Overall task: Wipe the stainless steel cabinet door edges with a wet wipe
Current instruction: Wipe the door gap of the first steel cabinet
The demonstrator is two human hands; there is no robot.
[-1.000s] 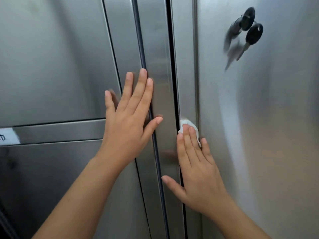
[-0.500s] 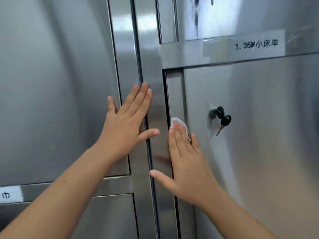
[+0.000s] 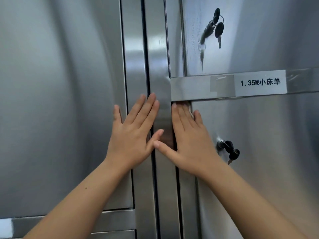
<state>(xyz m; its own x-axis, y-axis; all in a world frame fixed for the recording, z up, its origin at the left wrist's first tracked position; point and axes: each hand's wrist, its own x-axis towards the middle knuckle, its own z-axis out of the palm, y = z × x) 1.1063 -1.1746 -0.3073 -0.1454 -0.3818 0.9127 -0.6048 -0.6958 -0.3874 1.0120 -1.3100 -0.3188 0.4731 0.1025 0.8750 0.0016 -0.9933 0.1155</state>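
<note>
My right hand lies flat, fingers straight, on the left edge of the lower right stainless steel cabinet door, at its top corner just under the horizontal rail. A white wet wipe is pressed under its fingers; only a sliver shows beside the ring finger. My left hand rests flat with spread fingers on the left door and the vertical frame strip. The two thumbs nearly touch over the central post.
A white label with printed text is taped on the rail. Black keys hang in the lock of the lower door close to my right wrist, and in the upper door's lock. Another rail crosses at lower left.
My right hand has slid the wipe up the door edge to its top corner below the rail. My left hand moved up alongside it, and the view has tilted upward.
</note>
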